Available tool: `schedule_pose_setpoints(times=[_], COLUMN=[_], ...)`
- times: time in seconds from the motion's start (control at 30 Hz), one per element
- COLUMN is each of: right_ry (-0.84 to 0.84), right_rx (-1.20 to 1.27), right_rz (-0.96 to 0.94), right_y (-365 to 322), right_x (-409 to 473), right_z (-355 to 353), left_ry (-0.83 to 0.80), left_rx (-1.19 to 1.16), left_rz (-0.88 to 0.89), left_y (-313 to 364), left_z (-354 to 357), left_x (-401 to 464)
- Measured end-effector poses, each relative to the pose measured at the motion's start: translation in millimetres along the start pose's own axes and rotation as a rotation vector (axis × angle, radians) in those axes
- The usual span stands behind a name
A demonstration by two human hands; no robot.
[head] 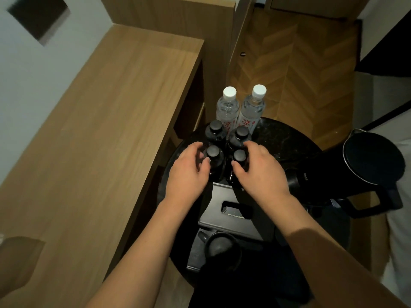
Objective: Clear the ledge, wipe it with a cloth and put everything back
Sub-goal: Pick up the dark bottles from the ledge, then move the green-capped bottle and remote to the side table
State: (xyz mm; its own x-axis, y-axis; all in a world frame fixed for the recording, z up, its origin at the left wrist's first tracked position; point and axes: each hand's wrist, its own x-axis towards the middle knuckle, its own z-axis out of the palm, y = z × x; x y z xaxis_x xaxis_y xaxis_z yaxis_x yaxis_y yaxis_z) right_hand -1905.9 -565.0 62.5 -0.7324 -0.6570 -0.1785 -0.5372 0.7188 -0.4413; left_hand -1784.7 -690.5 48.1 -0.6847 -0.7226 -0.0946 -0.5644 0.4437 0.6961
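Four dark bottles point(224, 150) are standing clustered on the round surface point(289, 138), two clear bottles point(240, 110) behind. Left hand point(189, 172) is curling its grip around the near-left one, right hand point(258, 170) around the near-right. Wooden ledge point(100, 141) is lying bare to the left.

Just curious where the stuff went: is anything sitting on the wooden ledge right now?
No. The ledge is bare, while the bottles and kettle stand on the round table beside it.
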Motion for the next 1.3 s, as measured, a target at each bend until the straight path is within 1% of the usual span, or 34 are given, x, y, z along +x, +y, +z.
schedule_pose_setpoints(times=[0.07, 0.13, 0.3, 0.4, 0.57, 0.77, 0.93, 1.07, 1.17, 1.3], right_ry=[0.107, 0.157, 0.132, 0.091, -0.003, -0.191, -0.352, -0.458, -0.560, -0.711], right_rx=[0.039, 0.092, 0.156, 0.159, 0.201, 0.197, 0.178, 0.146, 0.099, 0.076], right_rz=[-0.086, -0.203, -0.401, -0.476, -0.661, -0.909, -1.113, -1.287, -1.437, -1.616], right_y=[-7.2, -16.5, -38.0, -46.7, -72.4, -126.4, -172.3, -205.3, -226.8, -245.8], right_x=[-12.3, -24.8, -51.8, -66.9, -97.7, -156.2, -222.6, -286.7, -354.5, -450.3], right_z=[-4.1, -3.9, 3.9, 8.9, 22.0, 48.9, 73.8, 95.7, 113.9, 125.7], left_ry=[0.068, 0.152, 0.294, 0.377, 0.520, 0.695, 0.867, 1.010, 1.137, 1.312], left_rx=[0.005, 0.023, 0.113, 0.171, 0.238, 0.235, 0.240, 0.266, 0.265, 0.242], left_rz=[0.005, 0.026, 0.094, 0.056, -0.149, -0.422, -0.585, -0.755, -0.916, -1.065], left_y=[-1.8, -5.7, -13.1, -21.6, -40.8, -67.6, -83.3, -94.3, -95.1, -85.1], left_z=[-12.6, -22.7, -39.5, -51.9, -76.8, -104.7, -123.8, -130.4, -130.4, -121.1], left_x=[-8.4, -18.6, -56.6, -89.9, -174.1, -280.2, -374.7, -454.8, -532.5, -635.5])
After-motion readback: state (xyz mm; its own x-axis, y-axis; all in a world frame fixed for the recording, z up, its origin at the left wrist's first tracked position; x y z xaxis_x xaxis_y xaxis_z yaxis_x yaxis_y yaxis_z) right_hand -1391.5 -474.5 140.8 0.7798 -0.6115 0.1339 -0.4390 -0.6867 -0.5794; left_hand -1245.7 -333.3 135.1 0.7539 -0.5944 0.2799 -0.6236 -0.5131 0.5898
